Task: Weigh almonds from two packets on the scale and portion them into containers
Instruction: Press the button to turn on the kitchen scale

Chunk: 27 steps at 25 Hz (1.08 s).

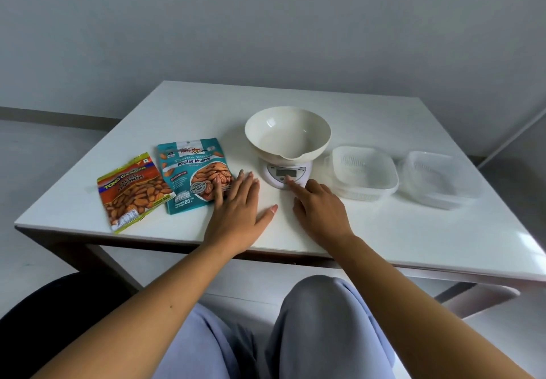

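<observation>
A white digital scale (286,173) stands mid-table with an empty cream bowl (288,133) on top. My right hand (317,207) has its index finger stretched onto the scale's front panel, the other fingers curled. My left hand (239,204) lies flat on the table, fingers spread, fingertips touching the lower right edge of the teal roasted almonds packet (192,171). An orange salted almonds packet (133,191) lies left of it. Both packets lie flat and look sealed. Two clear plastic containers (365,176) (440,179) sit right of the scale, both empty.
The white table (413,236) has its front edge close to my knees. A pale wall stands behind it. A dark chair part shows at the lower left.
</observation>
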{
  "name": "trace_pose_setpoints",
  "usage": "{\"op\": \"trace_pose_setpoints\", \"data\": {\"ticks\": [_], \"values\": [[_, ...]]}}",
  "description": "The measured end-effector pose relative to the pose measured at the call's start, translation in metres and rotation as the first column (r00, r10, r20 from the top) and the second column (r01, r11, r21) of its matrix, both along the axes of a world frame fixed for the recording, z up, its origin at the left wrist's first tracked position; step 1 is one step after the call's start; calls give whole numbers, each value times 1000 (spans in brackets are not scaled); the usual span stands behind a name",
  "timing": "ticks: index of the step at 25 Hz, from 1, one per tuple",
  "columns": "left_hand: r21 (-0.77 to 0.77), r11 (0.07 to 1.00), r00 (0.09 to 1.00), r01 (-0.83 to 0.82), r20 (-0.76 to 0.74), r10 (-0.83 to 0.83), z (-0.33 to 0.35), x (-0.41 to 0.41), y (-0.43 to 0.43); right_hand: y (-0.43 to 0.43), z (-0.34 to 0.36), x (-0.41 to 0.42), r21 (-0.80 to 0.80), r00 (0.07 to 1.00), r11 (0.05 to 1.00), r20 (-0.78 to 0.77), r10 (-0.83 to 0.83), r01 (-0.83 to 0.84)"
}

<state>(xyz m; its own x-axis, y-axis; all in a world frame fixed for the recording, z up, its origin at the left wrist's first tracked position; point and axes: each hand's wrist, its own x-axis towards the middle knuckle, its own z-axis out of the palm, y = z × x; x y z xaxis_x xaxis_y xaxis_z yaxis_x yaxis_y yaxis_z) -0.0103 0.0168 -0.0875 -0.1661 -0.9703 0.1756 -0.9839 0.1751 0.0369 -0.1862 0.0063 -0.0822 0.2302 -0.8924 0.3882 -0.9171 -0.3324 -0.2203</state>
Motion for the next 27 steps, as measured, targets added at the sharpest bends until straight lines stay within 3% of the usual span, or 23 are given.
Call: {"op": "trace_pose_setpoints", "data": {"ticks": [7,12,16,18,27], "values": [[-12,1000,1000,6,-1,-6,0,0,1,-5,17,1,195,1000,981,17,-26,22],[3,1000,1000,9,-4,-9,2,0,2,6,11,5,127,998,991,-50,-31,37],[13,1000,1000,7,-20,-7,3,0,3,12,0,5,53,989,992,81,-120,116],[21,1000,1000,7,-30,-7,4,0,3,9,-7,3,11,991,993,68,-119,118],[14,1000,1000,8,-21,-8,2,0,3,-2,-18,1,112,992,990,72,-100,92]]}}
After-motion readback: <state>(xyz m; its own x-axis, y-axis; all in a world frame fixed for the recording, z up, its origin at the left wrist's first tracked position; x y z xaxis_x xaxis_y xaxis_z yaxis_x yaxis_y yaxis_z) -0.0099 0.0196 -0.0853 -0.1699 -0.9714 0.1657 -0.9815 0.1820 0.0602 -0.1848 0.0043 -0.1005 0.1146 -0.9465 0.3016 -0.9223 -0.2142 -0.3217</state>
